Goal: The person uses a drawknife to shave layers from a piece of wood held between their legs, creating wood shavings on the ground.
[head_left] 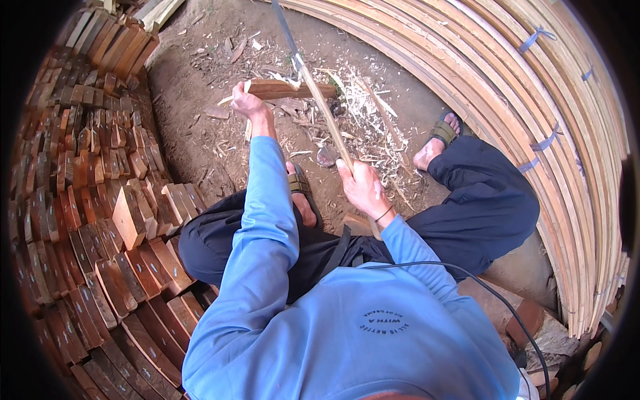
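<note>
My left hand is closed around the near-left end of a reddish-brown piece of wood, which lies crosswise just above the ground. Its pale cut edge shows, with a light shaving curled up beside the tool. In my right hand is the long wooden handle of a long-handled knife. The handle slants from between my legs up to the left, and its narrow metal blade runs beyond the wood to the top edge. Around the wood's far end, whether the blade's base touches it I cannot tell.
Stacked wooden blocks rise along my left side. On the right, long bent strips of wood are bundled with blue ties. Pale shavings litter the dirt floor between my sandalled feet. A black cable crosses my right side.
</note>
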Demonstrator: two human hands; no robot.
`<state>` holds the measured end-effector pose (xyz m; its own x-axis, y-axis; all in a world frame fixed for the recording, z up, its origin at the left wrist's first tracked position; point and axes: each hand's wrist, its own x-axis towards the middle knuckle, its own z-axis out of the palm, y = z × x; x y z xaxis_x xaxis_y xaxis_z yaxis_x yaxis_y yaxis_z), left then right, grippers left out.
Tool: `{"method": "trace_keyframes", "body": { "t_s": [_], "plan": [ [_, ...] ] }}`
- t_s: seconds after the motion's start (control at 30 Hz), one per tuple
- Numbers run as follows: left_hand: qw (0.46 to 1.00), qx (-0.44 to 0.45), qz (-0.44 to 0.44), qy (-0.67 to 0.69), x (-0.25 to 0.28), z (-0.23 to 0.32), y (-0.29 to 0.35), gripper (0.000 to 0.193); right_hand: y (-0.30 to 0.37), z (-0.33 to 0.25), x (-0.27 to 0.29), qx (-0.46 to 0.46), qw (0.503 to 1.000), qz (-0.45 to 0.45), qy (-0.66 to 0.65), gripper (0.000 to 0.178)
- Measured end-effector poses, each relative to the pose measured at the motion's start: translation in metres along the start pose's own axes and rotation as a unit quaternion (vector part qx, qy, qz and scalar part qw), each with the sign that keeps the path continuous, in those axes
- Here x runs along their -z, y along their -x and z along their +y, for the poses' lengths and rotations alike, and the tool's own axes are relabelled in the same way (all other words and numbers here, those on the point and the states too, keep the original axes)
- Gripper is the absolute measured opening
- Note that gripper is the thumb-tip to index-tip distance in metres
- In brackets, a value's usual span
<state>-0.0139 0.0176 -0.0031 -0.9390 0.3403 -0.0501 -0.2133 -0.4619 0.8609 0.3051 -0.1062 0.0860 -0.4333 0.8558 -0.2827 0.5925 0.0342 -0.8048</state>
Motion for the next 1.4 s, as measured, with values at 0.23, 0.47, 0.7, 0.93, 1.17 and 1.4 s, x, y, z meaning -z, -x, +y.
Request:
{"method": "trace_keyframes", "body": {
  "t_s": [0.23, 0.47, 0.7, 0.93, 1.17, 1.4],
  "plan": [
    [0.998, 0.053, 0.011, 0.032, -0.009, 0.016, 0.026, 0.030, -0.001, 0.041, -0.013, -0.025, 0.999, 0.012, 0.041, 0.046],
    [1.000, -0.006, -0.015, -0.014, -0.013, -0.007, 0.010, 0.023, -0.010, 0.062, -0.039, -0.078, 0.996, -0.028, 0.027, 0.048],
    [1.000, -0.015, -0.003, -0.016, 0.002, -0.001, -0.004, 0.021, -0.002, 0.004, -0.010, 0.018, 0.998, 0.042, -0.031, 0.048],
    [0.999, -0.008, 0.005, -0.034, -0.001, 0.007, 0.017, 0.027, -0.002, 0.028, -0.017, 0.038, 0.999, 0.010, 0.031, 0.041],
    [1.000, 0.015, 0.021, 0.010, -0.021, 0.012, 0.021, 0.028, -0.007, 0.045, -0.023, -0.008, 0.998, -0.055, 0.026, 0.039],
    [1.000, 0.011, -0.013, -0.011, -0.009, -0.003, 0.004, 0.023, -0.006, 0.052, -0.033, 0.000, 0.999, -0.015, 0.030, 0.040]
  ]
}}
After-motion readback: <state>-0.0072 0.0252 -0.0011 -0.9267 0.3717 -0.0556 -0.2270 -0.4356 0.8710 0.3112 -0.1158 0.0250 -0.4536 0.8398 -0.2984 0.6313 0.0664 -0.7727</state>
